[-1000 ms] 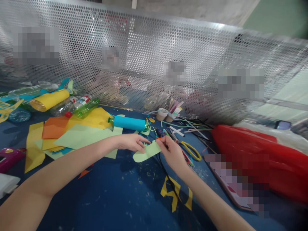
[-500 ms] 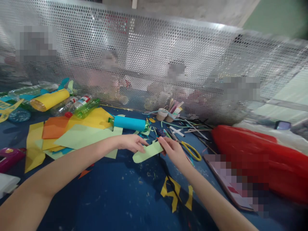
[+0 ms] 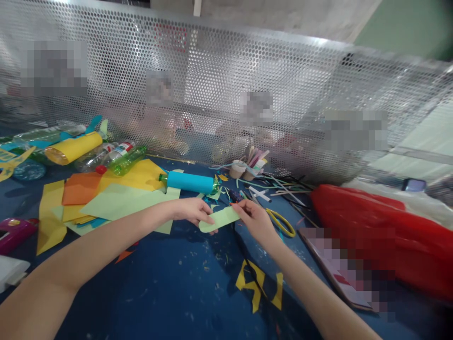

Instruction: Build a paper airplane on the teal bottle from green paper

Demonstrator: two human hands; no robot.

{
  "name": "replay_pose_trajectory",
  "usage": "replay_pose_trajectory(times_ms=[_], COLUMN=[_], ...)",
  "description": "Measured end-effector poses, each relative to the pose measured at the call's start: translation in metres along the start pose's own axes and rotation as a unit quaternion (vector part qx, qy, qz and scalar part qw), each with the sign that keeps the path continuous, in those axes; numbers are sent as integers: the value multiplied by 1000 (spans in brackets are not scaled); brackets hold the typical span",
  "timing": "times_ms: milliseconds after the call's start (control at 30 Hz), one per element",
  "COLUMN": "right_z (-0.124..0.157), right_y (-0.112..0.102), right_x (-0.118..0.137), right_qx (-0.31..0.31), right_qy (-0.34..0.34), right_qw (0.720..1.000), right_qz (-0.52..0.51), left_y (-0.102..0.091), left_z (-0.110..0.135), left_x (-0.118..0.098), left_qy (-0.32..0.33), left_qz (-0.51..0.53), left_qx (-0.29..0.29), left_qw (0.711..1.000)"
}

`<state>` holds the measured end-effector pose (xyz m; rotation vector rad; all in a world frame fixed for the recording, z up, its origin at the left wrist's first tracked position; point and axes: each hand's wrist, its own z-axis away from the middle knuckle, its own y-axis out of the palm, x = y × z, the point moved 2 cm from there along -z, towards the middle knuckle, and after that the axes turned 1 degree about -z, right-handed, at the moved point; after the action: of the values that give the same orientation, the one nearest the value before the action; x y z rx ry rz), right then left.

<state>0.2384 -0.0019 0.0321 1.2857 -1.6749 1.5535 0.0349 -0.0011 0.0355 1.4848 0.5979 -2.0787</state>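
A light green strip of paper (image 3: pixel 222 218) with a rounded left end is stretched between my two hands above the blue table. My left hand (image 3: pixel 195 211) is closed on its left end, thumb on top and fingertips showing below. On the right end, my right hand (image 3: pixel 252 215) pinches the strip between thumb and fingers. Just beyond my hands lies a green bottle wrapped in blue paper (image 3: pixel 191 181). Yellow-handled scissors (image 3: pixel 281 223) rest beside my right hand, their blades partly hidden.
Coloured paper sheets (image 3: pixel 116 200) and plastic bottles (image 3: pixel 129 159) lie to the left. Yellow scraps (image 3: pixel 256 283) are in front. Cups of sticks (image 3: pixel 244 168) stand near a perforated metal screen (image 3: pixel 212 80), with people behind it. A red plastic bag (image 3: pixel 382 236) lies right.
The strip's left end has risen slightly and turned a little. My left fingertips now show beneath it, closed on the paper. My right hand keeps its pinch.
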Motion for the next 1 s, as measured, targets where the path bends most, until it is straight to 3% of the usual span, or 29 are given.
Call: replay_pose_trajectory(times_ms=[167,800,900,1000], right_z=[0,1,0,0], right_y=[1,-3,-4,-4], right_x=[0,1,1,1], right_qx=[17,-21,-34,-19], right_qy=[21,-1,-18,-5], right_qw=[1000,1000,999,1000], right_qz=[-13,9,17,4], left_y=[-2,-5,-2,-1], left_z=[-1,-4,-2,0], left_x=[3,7,3,0], left_qy=[6,14,12,6], left_qz=[13,44,43,40], left_qx=[9,45,27,-29], left_qw=[1000,998,999,999])
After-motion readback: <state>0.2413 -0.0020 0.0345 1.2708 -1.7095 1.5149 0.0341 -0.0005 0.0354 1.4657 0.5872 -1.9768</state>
